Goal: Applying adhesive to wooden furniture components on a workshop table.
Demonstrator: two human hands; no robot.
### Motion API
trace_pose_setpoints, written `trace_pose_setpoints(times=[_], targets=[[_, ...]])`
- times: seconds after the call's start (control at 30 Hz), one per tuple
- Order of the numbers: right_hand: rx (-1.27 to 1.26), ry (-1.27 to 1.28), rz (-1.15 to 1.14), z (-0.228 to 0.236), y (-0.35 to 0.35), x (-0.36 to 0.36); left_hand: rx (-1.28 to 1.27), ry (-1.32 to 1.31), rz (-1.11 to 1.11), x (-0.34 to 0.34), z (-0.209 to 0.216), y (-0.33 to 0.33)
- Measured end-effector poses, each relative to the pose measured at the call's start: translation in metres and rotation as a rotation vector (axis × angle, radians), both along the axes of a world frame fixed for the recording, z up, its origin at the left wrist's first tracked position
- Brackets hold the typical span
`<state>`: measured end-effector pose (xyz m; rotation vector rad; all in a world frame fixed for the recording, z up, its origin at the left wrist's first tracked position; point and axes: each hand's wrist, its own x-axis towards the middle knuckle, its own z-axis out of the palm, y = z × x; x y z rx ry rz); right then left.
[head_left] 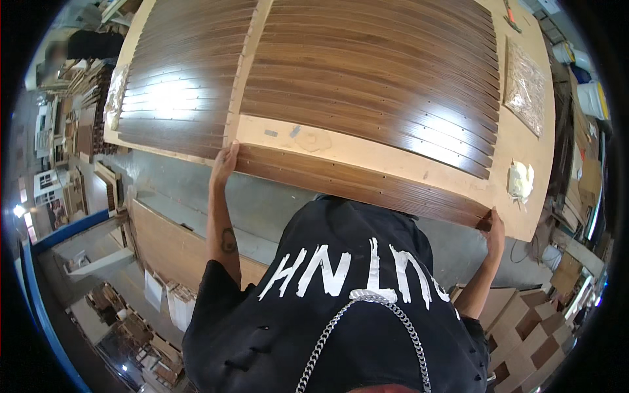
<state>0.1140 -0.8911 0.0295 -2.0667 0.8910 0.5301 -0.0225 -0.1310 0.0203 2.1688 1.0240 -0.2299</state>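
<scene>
Head view: brown slats (367, 78) already line the counter (524, 219), at whose near edge left hand (227, 160) and right hand (495, 230) pinch another strip (347, 178) (still apart) between fingers.

Head-worn wide fisheye, looking down, from close above

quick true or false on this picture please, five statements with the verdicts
1. The left hand is at one end of the near brown strips. True.
2. The right hand hangs free of them. False: the right hand is at their other end.
3. A partly orange tool lies on the pale tabletop. True.
4. The clear bag on the right is on the floor. False: that clear bag lies on the tabletop.
5. The shirt is plain white. False: the shirt is black with white markings.
</scene>
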Motion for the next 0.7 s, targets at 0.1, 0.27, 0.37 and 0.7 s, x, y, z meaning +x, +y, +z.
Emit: trace_pose_setpoints(times=[0.1, 0.27, 0.37, 0.7], targets=[[0.217, -0.035, -0.16, -0.023, -0.012, -0.011, -0.282, -0.223, 0.129, -0.012, -0.014, -0.005], [0.14, -0.027, -0.169, -0.03, -0.018, -0.008, -0.295, -0.331, 0.207, -0.016, -0.028, -0.006], [0.136, -0.062, -0.141, -0.023, -0.001, -0.005, -0.292, -0.25, 0.293, -0.003, 0.003, -0.021], [0.29, -0.142, -0.148, -0.007, 0.042, 0.057, -0.554, -0.294, 0.407, 0.033, -0.037, 0.028]])
